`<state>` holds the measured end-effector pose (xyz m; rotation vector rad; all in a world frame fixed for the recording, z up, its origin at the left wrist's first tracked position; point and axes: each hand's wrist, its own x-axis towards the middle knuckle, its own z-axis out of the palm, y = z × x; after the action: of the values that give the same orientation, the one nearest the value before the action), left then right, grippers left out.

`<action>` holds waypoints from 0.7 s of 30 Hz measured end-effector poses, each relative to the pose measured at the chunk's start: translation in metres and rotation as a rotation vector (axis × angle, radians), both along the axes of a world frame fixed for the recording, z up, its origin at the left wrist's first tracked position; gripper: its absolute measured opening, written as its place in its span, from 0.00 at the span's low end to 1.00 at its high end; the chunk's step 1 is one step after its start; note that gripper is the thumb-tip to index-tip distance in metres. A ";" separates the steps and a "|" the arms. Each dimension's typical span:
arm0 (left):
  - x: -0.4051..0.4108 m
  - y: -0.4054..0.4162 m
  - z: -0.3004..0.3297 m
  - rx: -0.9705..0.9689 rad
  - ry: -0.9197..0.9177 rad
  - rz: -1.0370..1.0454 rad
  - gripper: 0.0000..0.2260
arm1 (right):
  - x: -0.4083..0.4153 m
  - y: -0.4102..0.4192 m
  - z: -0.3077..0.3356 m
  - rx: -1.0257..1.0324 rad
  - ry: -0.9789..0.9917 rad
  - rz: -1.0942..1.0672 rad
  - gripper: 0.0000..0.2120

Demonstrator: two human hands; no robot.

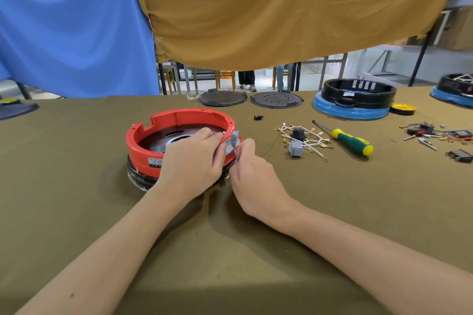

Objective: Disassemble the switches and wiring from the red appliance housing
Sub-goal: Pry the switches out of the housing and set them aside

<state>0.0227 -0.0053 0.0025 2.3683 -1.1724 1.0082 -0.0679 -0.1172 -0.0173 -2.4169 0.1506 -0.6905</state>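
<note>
The round red appliance housing (pixel 153 135) stands on a black base on the olive table, left of centre. A grey switch (pixel 231 144) sits tilted at the housing's right rim. My left hand (pixel 190 158) lies over the near right wall of the housing, fingers against the switch's inner side. My right hand (pixel 249 163) pinches the switch's outer edge from the right. To the right lies a bundle of white wiring (pixel 307 139) with brass terminals, a black socket and a loose grey switch (pixel 294 148).
A green and yellow screwdriver (pixel 350 139) lies right of the wiring. More parts and wires (pixel 435 135) lie far right. At the back stand two dark round plates (pixel 222 97), a black and blue housing (pixel 355 100) and yellow tape (pixel 403 108). Cloth hangs behind.
</note>
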 end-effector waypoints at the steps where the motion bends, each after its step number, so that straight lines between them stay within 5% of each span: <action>1: -0.001 0.000 0.000 0.006 -0.002 0.000 0.12 | 0.001 0.002 0.000 -0.036 0.019 -0.017 0.06; 7: -0.002 -0.003 0.001 0.016 0.006 0.013 0.11 | 0.008 0.005 0.003 -0.106 0.095 -0.052 0.08; 21: -0.002 -0.005 0.001 -0.016 0.016 0.058 0.11 | 0.007 -0.003 0.009 0.162 0.148 -0.033 0.04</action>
<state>0.0203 -0.0105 0.0039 2.4061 -1.0924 1.0111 -0.0607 -0.1200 -0.0088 -2.3129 0.2961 -0.4940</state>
